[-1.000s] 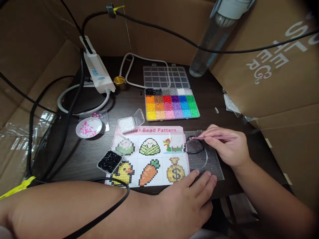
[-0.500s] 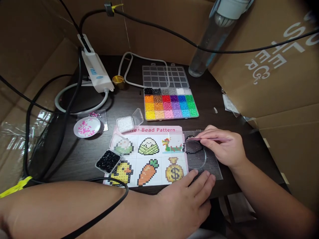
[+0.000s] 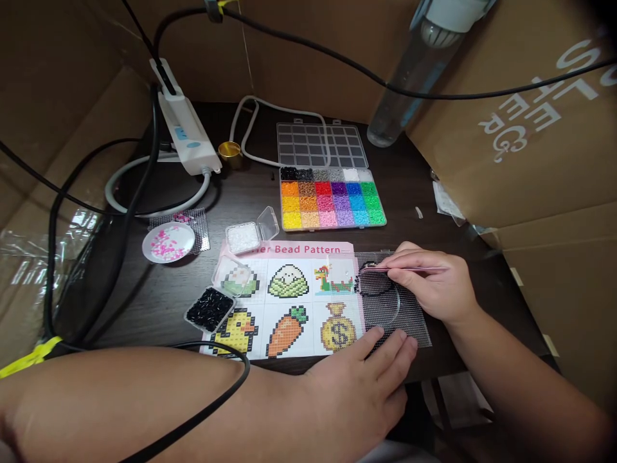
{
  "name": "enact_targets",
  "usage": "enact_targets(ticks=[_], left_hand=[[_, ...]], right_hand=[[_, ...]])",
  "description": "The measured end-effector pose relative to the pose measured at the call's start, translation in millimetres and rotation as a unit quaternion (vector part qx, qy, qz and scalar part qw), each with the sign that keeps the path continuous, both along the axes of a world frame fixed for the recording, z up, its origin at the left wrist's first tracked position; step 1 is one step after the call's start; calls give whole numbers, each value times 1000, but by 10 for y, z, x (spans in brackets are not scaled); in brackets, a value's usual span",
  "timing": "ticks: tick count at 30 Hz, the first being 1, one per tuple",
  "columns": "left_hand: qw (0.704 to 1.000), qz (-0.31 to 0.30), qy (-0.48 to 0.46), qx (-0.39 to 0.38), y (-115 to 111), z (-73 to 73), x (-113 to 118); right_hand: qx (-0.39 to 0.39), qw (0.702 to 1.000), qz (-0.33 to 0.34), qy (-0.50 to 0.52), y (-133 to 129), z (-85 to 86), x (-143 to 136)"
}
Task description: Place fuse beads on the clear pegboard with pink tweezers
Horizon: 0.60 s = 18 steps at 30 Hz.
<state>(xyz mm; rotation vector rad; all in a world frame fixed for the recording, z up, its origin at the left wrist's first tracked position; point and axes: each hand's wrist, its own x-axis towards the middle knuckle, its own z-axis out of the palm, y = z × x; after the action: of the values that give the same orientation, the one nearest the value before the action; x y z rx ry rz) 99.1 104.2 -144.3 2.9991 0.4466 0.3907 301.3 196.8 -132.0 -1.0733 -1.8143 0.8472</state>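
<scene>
Pinched in my right hand [image 3: 430, 283] is a pair of pink tweezers [image 3: 409, 269], its tip over the outline of black beads [image 3: 376, 294] on the clear pegboard [image 3: 409, 321]. Whether a bead sits in the tip is too small to tell. My left hand [image 3: 369, 382] lies flat, fingers spread, with its fingertips on the pegboard's near edge. The printed bead pattern sheet [image 3: 288, 331] lies left of the board, partly under it. At the sheet's left edge is an open box of black beads [image 3: 211, 310], and a box of white beads [image 3: 242, 238] stands at its top.
Behind the sheet lies a sorted bead case [image 3: 332, 204], lid open. A white dish of pink beads [image 3: 168, 243] sits at left on another pegboard. Further back are a power strip [image 3: 190, 132], a gold cup [image 3: 230, 154] and a water bottle [image 3: 409, 83]. A black cable [image 3: 207, 411] crosses my left forearm.
The view has shifted very slightly. Both hands and the tweezers keep practically the same place over the pegboard.
</scene>
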Motion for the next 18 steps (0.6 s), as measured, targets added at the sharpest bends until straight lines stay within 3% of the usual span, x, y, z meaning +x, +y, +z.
enact_targets(ticks=[18], left_hand=[[1000, -7, 4, -2, -8, -6, 1]], right_hand=[[6, 1000, 20, -13, 3, -11, 24]])
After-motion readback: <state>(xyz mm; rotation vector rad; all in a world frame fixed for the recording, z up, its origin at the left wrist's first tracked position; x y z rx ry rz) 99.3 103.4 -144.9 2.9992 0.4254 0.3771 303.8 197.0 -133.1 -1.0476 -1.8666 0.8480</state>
